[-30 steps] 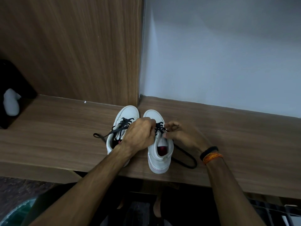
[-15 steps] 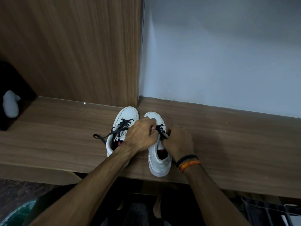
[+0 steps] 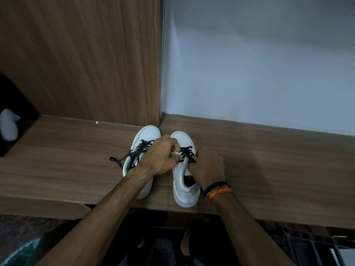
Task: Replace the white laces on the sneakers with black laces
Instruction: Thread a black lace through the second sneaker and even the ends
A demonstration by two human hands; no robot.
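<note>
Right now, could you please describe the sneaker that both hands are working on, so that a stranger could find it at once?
Find the long brown wooden shelf where the wood panel meets the grey wall. Two white low-top sneakers stand there side by side, toes to the wall. It is the right sneaker: the left hand and right hand pinch its black lace, while the left sneaker trails a loose black lace end.

White sneakers (image 3: pixel 183 181), black laces (image 3: pixel 143 146), side-by-side.

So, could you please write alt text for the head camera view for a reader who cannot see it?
Two hands work the black lace of the right sneaker: the left hand and right hand both grip it. The left sneaker beside it, also black-laced, trails a loose end on the wooden shelf.
</note>
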